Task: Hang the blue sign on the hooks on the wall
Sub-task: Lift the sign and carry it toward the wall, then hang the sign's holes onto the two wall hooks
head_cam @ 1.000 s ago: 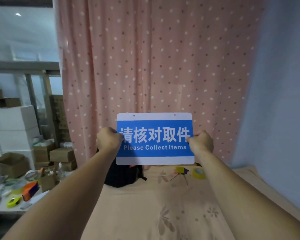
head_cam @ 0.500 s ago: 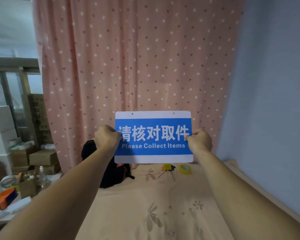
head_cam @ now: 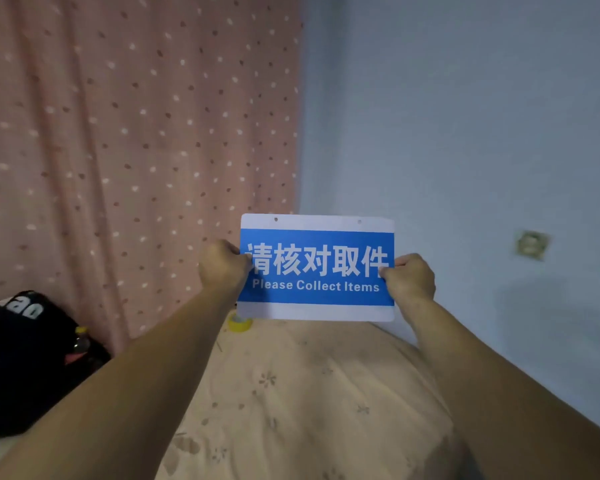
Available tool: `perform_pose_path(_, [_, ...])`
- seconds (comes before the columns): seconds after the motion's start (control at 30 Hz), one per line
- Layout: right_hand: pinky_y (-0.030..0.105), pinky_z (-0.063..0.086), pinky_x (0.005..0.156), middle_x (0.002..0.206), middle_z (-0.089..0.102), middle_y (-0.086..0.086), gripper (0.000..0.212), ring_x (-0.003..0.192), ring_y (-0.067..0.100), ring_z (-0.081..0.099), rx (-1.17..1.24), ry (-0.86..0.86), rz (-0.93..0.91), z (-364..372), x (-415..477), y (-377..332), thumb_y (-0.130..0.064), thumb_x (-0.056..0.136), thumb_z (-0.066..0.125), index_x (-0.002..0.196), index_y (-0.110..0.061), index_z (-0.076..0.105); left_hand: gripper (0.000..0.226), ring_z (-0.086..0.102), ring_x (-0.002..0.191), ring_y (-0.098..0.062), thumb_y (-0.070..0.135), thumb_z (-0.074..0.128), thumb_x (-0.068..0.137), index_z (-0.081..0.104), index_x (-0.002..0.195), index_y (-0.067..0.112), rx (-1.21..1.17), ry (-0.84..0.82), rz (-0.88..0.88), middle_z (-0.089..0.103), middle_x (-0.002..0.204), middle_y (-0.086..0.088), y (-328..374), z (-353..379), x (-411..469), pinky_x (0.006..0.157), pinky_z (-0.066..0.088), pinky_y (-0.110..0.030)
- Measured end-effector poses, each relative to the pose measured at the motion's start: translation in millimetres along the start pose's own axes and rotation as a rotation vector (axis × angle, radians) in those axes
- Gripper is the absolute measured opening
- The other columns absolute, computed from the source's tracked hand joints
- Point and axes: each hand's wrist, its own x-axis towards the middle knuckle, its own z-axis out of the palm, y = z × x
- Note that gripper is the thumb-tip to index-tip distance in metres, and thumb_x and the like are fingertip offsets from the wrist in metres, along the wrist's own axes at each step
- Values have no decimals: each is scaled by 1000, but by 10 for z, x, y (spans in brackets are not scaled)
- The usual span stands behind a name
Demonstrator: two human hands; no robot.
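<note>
The blue sign (head_cam: 317,268) is a flat card with white bands top and bottom, white Chinese characters and the words "Please Collect Items". Two small holes sit in its top band. I hold it upright in front of me at arm's length. My left hand (head_cam: 222,266) grips its left edge and my right hand (head_cam: 411,280) grips its right edge. Behind it rises the pale blue wall (head_cam: 465,133). A small square fixture (head_cam: 531,244) is stuck on that wall to the right of the sign. No hooks can be made out.
A pink dotted curtain (head_cam: 136,150) hangs on the left, meeting the wall at the corner. Below lies a bed with a beige flowered cover (head_cam: 309,393). A yellow tape roll (head_cam: 239,323) lies on it under the sign. A black bag (head_cam: 32,358) sits at the left.
My view has swung to the right, from the curtain towards the blue wall. The sign stays held in both hands, now in front of the corner and wall.
</note>
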Motion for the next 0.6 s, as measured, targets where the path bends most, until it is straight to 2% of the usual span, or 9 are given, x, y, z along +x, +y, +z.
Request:
perform_pose_path(0.1, [36,53,70,75,62,0,23,63,17,58,-51,108,47,-621,205,322,-17,87,72,74,-16,53,10,50,61,-28,11,68,76,66,68,5,-29,-109,53,58,66,-11,365,620,-226,55,42,-33])
perform_pose_path(0.13, [36,54,71,83,66,3,17,69,21,61,-62,147,70,-825,279,442,-19,87,73,82,-15,57,11,54,62,-29,11,70,77,68,70,2,-55,-147,67,62,66,-13,491,826,-298,56,43,-33])
perform_pose_path(0.2, [39,56,75,97,69,5,21,82,25,67,-84,244,112,-1271,420,697,-24,85,74,96,-13,60,12,66,70,-32,12,74,78,71,74,1,-117,-229,86,72,73,-15,771,1290,-480,62,49,-34])
perform_pose_path(0.27, [43,58,81,102,70,6,24,89,28,68,-92,283,138,-1562,497,874,-25,84,75,99,-14,60,13,70,77,-34,15,77,77,72,72,6,-125,-275,96,74,76,-14,978,1571,-614,67,53,-34])
perform_pose_path(0.4, [42,57,79,105,69,9,26,88,27,67,-113,426,173,-2417,753,1285,-26,86,75,102,-12,60,13,70,83,-32,19,79,82,72,79,8,-188,-367,160,75,87,-12,1548,2383,-1096,77,58,-39])
perform_pose_path(0.5, [43,57,80,103,69,8,25,89,28,66,-127,515,188,-3046,923,1531,-25,87,75,103,-13,60,15,68,83,-30,19,78,84,74,88,6,-239,-434,188,74,91,-12,2008,2916,-1452,72,54,-36])
perform_pose_path(0.6, [40,55,78,101,67,7,25,87,26,64,-136,599,193,-3569,1027,1728,-25,87,74,103,-13,60,16,68,85,-29,21,78,85,72,90,6,-287,-490,211,74,94,-12,2420,3363,-1749,73,56,-37])
